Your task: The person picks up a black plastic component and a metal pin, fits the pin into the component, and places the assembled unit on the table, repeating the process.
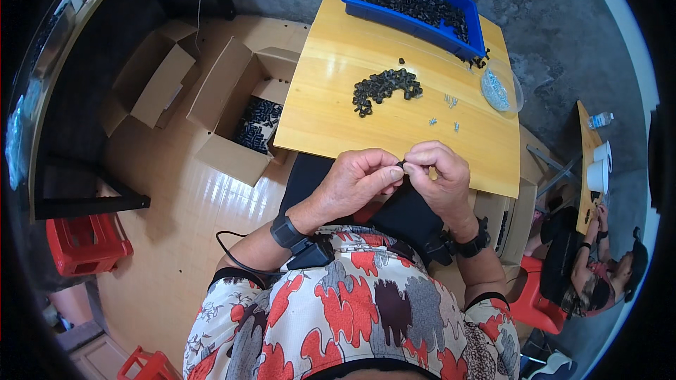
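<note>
My left hand (365, 177) and my right hand (438, 171) meet at the near edge of the wooden table (317, 112). Between their fingertips is a small black part (401, 164), pinched from both sides and mostly covered by the fingers. Beyond the hands lies a loose pile of small black plastic parts (384, 88), with a single one apart behind it. To its right, several small silvery screws (451, 100) lie in little groups. A clear round tub (498, 91) of similar silvery pieces stands near the table's right edge.
A blue bin (401, 22) full of black parts stands at the table's far end. An open cardboard box (239, 158) with black pieces is on the floor at left, near another carton (165, 81). Red stools (88, 246) stand around. At right, a person (598, 274) works at another table.
</note>
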Motion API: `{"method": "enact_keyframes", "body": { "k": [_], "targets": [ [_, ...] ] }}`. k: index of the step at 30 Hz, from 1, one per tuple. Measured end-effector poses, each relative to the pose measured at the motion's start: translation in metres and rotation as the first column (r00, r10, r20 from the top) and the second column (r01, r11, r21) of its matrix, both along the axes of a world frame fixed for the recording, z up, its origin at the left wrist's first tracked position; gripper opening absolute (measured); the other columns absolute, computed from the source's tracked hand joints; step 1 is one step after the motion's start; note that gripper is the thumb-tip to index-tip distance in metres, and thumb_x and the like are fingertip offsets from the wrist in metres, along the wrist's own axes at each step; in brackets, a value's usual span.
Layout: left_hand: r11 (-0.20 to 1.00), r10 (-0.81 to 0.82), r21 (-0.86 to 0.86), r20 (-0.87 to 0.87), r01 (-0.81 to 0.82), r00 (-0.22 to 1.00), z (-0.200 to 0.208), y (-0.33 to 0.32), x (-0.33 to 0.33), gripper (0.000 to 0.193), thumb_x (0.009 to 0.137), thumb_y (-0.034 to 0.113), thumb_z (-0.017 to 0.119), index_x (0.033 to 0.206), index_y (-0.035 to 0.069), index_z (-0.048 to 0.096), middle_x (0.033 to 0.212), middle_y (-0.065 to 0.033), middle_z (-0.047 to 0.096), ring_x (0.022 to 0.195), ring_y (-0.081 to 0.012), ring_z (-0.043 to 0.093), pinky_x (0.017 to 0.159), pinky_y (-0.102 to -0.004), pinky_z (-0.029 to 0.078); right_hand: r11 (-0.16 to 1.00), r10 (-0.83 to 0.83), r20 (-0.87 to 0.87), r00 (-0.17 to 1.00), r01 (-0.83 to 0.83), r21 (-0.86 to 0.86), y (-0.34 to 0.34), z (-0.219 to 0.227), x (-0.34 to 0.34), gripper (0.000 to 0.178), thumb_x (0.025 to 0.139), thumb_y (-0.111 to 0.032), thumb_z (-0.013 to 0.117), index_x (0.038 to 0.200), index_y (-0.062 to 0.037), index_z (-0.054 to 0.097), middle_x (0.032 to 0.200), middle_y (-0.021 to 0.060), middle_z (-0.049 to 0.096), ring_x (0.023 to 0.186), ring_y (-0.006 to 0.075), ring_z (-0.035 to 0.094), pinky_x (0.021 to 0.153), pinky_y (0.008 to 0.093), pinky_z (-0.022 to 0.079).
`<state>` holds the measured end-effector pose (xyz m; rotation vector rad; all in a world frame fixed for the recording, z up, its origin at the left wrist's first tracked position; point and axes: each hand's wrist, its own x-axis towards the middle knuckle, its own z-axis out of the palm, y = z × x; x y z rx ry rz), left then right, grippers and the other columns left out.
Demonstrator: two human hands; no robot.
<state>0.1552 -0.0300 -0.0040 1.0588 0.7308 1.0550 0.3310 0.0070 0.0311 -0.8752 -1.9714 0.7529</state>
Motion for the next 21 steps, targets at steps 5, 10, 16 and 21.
{"method": "enact_keyframes", "body": {
  "k": [5, 10, 16, 21],
  "targets": [
    [0.997, 0.002, -0.080, 0.043, 0.001, 0.999, 0.001, 0.000, 0.003, 0.016, 0.093, 0.014, 0.053, 0.097, 0.000, 0.062, 0.082, -0.0013, 0.064, 0.067, -0.0035, 0.056, 0.060, -0.0164, 0.045, 0.999, 0.022, -0.020, 1.000, -0.021, 0.046, -0.001, -0.005, 0.002, 0.010, 0.076, 0.002, 0.068, 0.084, -0.0002, 0.062, 0.083, 0.0075, 0.063, 0.066, 0.0105, 0.059, 0.057, 0.0222, 0.047],
    [0.991, 0.017, -0.137, 0.123, 0.000, 0.992, -0.001, 0.001, 0.009, 0.016, 0.094, 0.014, 0.053, 0.097, 0.001, 0.062, 0.080, -0.0005, 0.063, 0.065, -0.0032, 0.054, 0.058, -0.0162, 0.045, 0.946, -0.092, -0.300, 0.950, -0.010, -0.323, -0.014, -0.017, -0.003, 0.010, 0.083, 0.000, 0.063, 0.091, 0.0029, 0.060, 0.089, 0.0084, 0.060, 0.072, 0.0102, 0.058, 0.062, 0.0210, 0.048],
    [0.998, 0.027, -0.059, 0.052, -0.024, 0.998, 0.002, 0.006, 0.008, 0.017, 0.094, 0.014, 0.053, 0.098, 0.000, 0.061, 0.081, -0.0006, 0.062, 0.065, -0.0034, 0.053, 0.059, -0.0164, 0.044, 0.973, -0.067, -0.307, 0.949, -0.005, -0.229, -0.007, -0.019, -0.004, 0.008, 0.083, 0.002, 0.062, 0.091, 0.0038, 0.059, 0.090, 0.0087, 0.058, 0.077, 0.0116, 0.058, 0.066, 0.0221, 0.048],
    [0.997, 0.031, -0.074, 0.117, -0.023, 0.993, -0.003, 0.004, 0.009, 0.017, 0.093, 0.015, 0.054, 0.100, 0.001, 0.061, 0.081, -0.0004, 0.061, 0.065, -0.0038, 0.052, 0.059, -0.0176, 0.044, 0.966, -0.093, -0.302, 0.949, 0.012, -0.258, -0.009, -0.026, -0.005, 0.007, 0.082, 0.002, 0.062, 0.089, 0.0027, 0.059, 0.089, 0.0083, 0.057, 0.076, 0.0126, 0.058, 0.067, 0.0232, 0.048]
  ]
}}
